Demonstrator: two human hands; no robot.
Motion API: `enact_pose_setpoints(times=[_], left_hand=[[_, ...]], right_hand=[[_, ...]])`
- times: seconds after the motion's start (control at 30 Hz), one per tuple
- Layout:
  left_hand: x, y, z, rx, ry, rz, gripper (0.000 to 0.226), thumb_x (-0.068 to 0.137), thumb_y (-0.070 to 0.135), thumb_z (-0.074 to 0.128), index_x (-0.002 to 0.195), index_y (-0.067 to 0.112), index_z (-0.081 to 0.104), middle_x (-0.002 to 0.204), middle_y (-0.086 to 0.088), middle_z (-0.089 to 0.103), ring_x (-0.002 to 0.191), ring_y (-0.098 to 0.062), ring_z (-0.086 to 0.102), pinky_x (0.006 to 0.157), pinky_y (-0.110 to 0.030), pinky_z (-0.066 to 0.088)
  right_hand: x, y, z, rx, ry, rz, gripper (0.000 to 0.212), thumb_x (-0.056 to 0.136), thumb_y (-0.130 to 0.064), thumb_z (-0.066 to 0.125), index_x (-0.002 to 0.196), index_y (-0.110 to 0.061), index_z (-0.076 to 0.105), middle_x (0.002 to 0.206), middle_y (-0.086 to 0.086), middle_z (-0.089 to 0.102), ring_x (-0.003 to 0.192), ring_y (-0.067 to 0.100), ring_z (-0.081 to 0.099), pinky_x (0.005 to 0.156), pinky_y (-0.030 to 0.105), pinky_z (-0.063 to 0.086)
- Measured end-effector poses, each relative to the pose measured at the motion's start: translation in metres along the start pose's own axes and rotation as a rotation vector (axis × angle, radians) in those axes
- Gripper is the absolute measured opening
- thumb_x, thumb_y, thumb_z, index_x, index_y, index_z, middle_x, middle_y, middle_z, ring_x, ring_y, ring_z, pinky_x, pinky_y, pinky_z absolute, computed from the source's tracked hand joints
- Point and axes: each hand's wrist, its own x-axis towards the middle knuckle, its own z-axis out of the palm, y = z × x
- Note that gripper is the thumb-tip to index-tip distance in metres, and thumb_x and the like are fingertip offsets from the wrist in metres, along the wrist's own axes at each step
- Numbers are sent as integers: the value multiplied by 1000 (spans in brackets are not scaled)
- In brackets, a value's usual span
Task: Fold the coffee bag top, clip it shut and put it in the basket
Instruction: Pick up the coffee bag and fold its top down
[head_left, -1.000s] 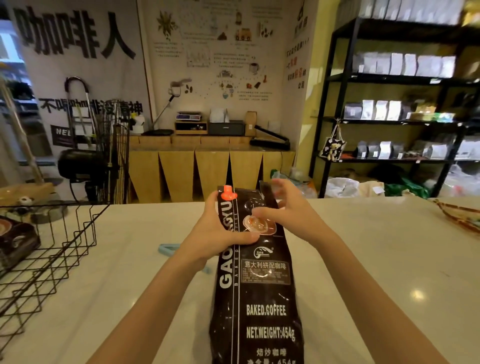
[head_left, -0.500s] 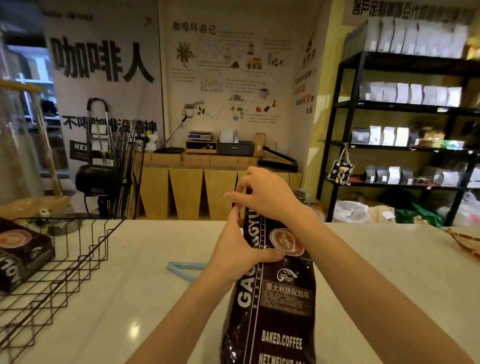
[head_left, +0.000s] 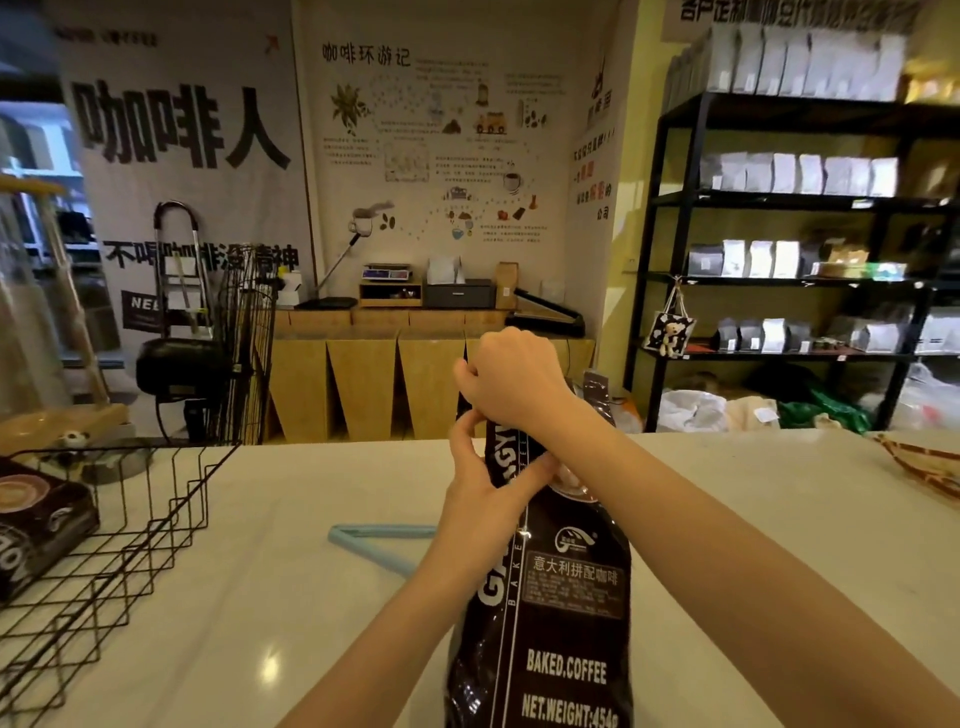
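A tall black coffee bag (head_left: 566, 613) with white lettering stands upright on the pale counter in front of me. My right hand (head_left: 511, 382) is closed over the bag's top, pressing it down toward the left. My left hand (head_left: 485, 486) grips the bag's upper left side, thumb across the front. One corner of the bag's top (head_left: 596, 387) sticks up behind my right wrist. A light blue clip (head_left: 376, 540) lies open on the counter, left of the bag. The black wire basket (head_left: 130, 525) sits at the left.
A dark coffee package (head_left: 36, 519) lies inside the basket. A woven tray (head_left: 930, 465) pokes in at the right edge of the counter (head_left: 779, 519). Beyond the counter are a wooden bench and black shelves (head_left: 789, 202) of bags.
My right hand has moved from the bag's front up over its top, and the top is bent over more. The view has tilted upward, so the bag sits lower in frame.
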Motion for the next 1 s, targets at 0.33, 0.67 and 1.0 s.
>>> enact_pose_setpoints(times=[0.33,0.67,1.0], left_hand=[[-4,5,-7,-175,-77,-144,9,77,26,65,82,19,65,66,-1,74,61,-16,71,58,-26,56],[-6,8,-6,-112,-50,-38,11,77,25,67,83,16,68,83,-10,76,76,-24,72,72,-36,57],[-3,1,-12,-124,-104,-37,15,84,28,58,89,17,66,82,-8,75,76,-21,72,70,-31,57]], right_hand=[[3,6,-9,33,140,79,45,88,-23,41,44,-18,30,47,-4,32,56,21,46,53,30,33],[1,14,-3,93,219,187,46,89,-23,40,43,-19,33,45,-5,35,43,11,35,43,24,25],[4,14,4,13,166,178,45,92,-32,40,51,-14,41,47,-5,35,52,17,45,51,28,30]])
